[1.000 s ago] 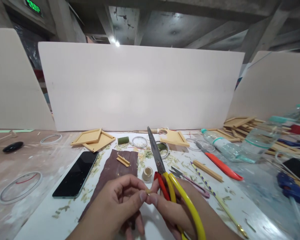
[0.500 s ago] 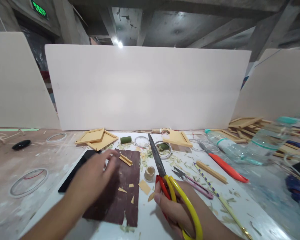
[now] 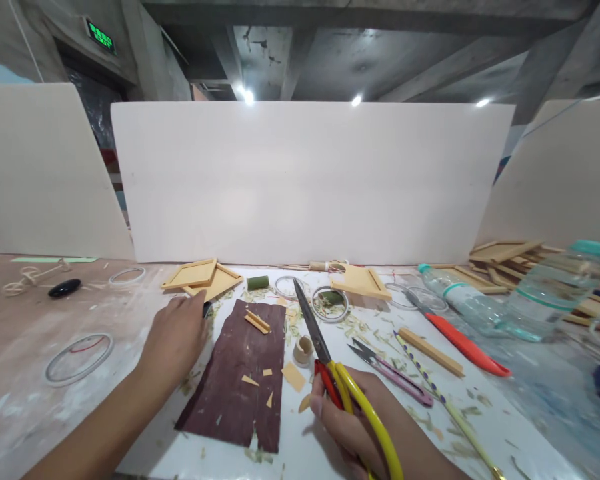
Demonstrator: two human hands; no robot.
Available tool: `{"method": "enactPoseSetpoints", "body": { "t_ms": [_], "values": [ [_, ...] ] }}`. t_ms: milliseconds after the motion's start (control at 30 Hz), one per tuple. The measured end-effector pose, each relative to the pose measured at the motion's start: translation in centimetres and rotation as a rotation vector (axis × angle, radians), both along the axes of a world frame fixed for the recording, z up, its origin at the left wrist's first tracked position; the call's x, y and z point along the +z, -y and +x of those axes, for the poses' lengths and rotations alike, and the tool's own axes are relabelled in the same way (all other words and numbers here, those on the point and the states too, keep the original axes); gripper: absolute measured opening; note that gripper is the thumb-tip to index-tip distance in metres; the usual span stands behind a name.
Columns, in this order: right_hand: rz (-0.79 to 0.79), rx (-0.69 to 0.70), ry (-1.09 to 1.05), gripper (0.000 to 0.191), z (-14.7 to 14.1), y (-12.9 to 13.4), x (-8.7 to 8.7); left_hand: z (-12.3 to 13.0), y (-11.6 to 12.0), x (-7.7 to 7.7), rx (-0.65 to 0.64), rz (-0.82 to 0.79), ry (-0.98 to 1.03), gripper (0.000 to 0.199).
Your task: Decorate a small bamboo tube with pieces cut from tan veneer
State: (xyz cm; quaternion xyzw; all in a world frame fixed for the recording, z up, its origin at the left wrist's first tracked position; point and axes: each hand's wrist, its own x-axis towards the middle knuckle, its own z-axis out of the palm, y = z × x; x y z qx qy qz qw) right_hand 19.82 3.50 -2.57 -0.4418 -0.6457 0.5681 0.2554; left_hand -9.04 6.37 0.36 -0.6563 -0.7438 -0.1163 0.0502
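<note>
My left hand (image 3: 177, 337) is closed at the left edge of the brown sheet. A dark edge of what looks like a black phone (image 3: 207, 309) shows at its fingertips; the hand hides the rest. In my right hand (image 3: 353, 420) are scissors (image 3: 314, 327) with red and yellow handles, their blades together and pointing away from me. Beneath the blades stands a small pale ring-shaped piece (image 3: 303, 350). On the brown sheet (image 3: 230, 373) lie thin wooden strips (image 3: 257, 322) and small tan offcuts (image 3: 251, 381). A flat tan piece (image 3: 293, 377) lies just right of the sheet.
Wooden frames (image 3: 190, 274) and a green cylinder (image 3: 258, 283) lie at the back. To the right are pink-handled snips (image 3: 400, 380), a wooden stick (image 3: 430, 351), a red-handled knife (image 3: 467, 343) and plastic bottles (image 3: 550, 300). A white panel (image 3: 305, 180) stands behind; green shavings litter the board.
My left hand has moved left, off the brown sheet. The black phone that lay flat beside it is gone from that spot, mostly hidden by the hand. My right hand still holds the scissors.
</note>
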Motion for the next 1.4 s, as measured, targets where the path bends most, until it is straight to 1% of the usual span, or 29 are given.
{"method": "enactPoseSetpoints", "body": {
  "t_ms": [33, 100, 200, 267, 367, 467, 567, 700, 767, 833, 867, 933, 1033, 1100, 1133, 1233, 1333, 1400],
  "values": [
    [0.027, 0.004, 0.002, 0.041, 0.1, -0.1, 0.0, 0.8, 0.1, 0.0, -0.053, 0.020, 0.045, 0.045],
    [0.042, -0.002, 0.004, 0.042, 0.1, -0.2, -0.1, 2.7, 0.7, 0.0, -0.211, 0.018, 0.163, 0.036],
    [-0.029, -0.006, -0.002, 0.046, 0.0, -0.4, -0.3, 5.7, 2.2, 0.0, -0.430, -0.058, 0.322, 0.028],
    [-0.055, -0.003, -0.014, 0.046, -0.1, -0.4, -0.4, 7.2, 3.2, -0.1, -0.524, -0.101, 0.399, 0.027],
    [-0.020, 0.012, -0.029, 0.042, 0.0, -0.3, -0.2, 8.4, 4.3, -0.4, -0.631, -0.174, 0.558, 0.026],
    [0.015, 0.033, -0.015, 0.039, 0.0, -0.2, 0.1, 8.7, 4.6, -0.9, -0.689, -0.215, 0.684, 0.026],
    [0.070, 0.030, 0.008, 0.038, 0.1, -0.4, 0.4, 8.5, 4.5, -1.2, -0.682, -0.198, 0.729, 0.024],
    [0.097, 0.028, 0.011, 0.034, 0.2, -0.6, 0.4, 8.8, 4.6, -1.4, -0.677, -0.179, 0.706, 0.018],
    [0.087, 0.021, 0.006, 0.034, 0.2, -0.5, 0.3, 8.8, 4.7, -1.3, -0.692, -0.182, 0.629, 0.017],
    [0.031, 0.017, 0.008, 0.034, 0.0, -0.4, 0.3, 8.2, 4.4, -0.9, -0.674, -0.168, 0.479, 0.018],
    [-0.001, 0.012, 0.010, 0.034, 0.0, -0.3, 0.3, 7.4, 4.1, -0.7, -0.641, -0.151, 0.380, 0.019],
    [-0.031, 0.002, 0.013, 0.036, -0.1, -0.3, 0.4, 5.0, 3.0, -0.1, -0.488, -0.090, 0.287, 0.027],
    [-0.040, 0.002, -0.008, 0.038, -0.2, -0.3, 0.4, 0.2, 1.0, 0.5, -0.235, -0.044, 0.141, 0.037],
    [-0.083, 0.005, -0.033, 0.040, -0.1, -0.3, 0.5, -2.5, 0.1, 0.4, -0.122, -0.048, 0.029, 0.044],
    [-0.102, 0.004, -0.045, 0.040, -0.1, -0.2, 0.6, -3.5, -0.2, 0.2, -0.084, -0.057, -0.019, 0.050],
    [-0.115, 0.009, -0.054, 0.040, -0.2, -0.2, 0.5, -4.8, -0.5, -0.8, -0.008, -0.081, -0.121, 0.058],
    [-0.100, 0.013, -0.042, 0.038, -0.2, -0.3, 0.2, -4.6, -0.5, -1.3, 0.013, -0.100, -0.158, 0.056],
    [-0.113, 0.010, -0.038, 0.039, -0.2, -0.5, -0.2, -4.0, -0.4, -1.0, 0.006, -0.101, -0.153, 0.052]
  ]
}}
